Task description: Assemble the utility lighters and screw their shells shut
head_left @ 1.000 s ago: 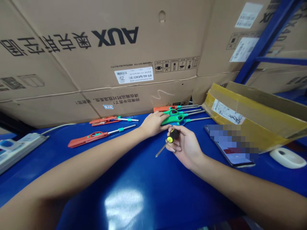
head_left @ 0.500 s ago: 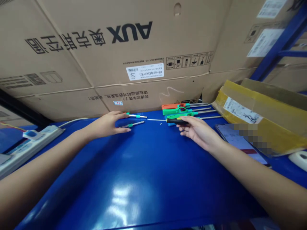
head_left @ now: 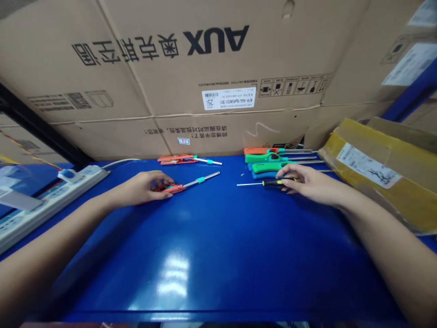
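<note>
The orange lighter [head_left: 175, 187], flat on the blue table [head_left: 211, 255], is clasped at its handle by the left hand [head_left: 141, 190]. The screwdriver [head_left: 269, 183], also flat, is touched by the right hand [head_left: 309, 182]; its grip cannot be told. The trigger may be squeezed accidentally, and the round handle may roll on the glossy top.

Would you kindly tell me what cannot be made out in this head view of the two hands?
In the head view:
The left hand covers much of the orange lighter; grip unclear.
The right hand hides part of the screwdriver; grip unclear.
The blue lighter is mostly hidden by the green lighter and right hand.
The yellow-taped carton is cut by the right edge.
The white label's print is too small.
</note>
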`<state>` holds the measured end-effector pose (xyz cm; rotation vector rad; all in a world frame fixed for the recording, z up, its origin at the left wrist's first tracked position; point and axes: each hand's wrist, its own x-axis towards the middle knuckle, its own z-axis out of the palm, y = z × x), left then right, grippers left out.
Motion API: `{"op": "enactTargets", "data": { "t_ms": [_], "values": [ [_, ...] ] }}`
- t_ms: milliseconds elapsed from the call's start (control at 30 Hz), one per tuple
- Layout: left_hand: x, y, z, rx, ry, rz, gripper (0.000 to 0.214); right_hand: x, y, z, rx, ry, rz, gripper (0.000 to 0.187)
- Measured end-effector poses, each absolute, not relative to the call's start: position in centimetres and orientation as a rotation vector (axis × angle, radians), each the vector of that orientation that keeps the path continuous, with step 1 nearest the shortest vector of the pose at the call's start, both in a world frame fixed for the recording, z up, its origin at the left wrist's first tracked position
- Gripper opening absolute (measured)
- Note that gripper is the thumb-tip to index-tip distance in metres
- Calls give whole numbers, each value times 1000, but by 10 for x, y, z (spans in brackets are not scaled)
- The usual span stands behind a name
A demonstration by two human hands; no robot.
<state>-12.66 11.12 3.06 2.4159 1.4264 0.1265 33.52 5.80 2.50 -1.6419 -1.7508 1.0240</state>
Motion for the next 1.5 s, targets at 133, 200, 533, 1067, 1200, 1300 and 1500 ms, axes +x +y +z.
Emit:
{"op": "enactTargets", "data": {
  "t_ms": [133,200,533,1067,1200,1300,1500],
  "values": [
    [-112,92,29,2426,1313,144,46,353,61,24,-1778,-1980,722,25],
    [-100,83,28,2445,1233,141,40,359,64,22,-1823,-2067,584,24],
    [-10,31,22,2469,980,189,31,352,64,16,-1674,-2291,87,22],
    [9,44,14,2187,907,444,30,287,11,29,-1172,-2799,904,35],
    [16,60,15,2244,829,399,23,279,7,23,-1101,-2809,813,35],
    [25,68,12,2376,801,368,21,277,5,22,-1085,-2841,786,33],
    [23,49,13,2719,641,497,30,281,6,26,-1117,-2837,899,35]
  ]
}}
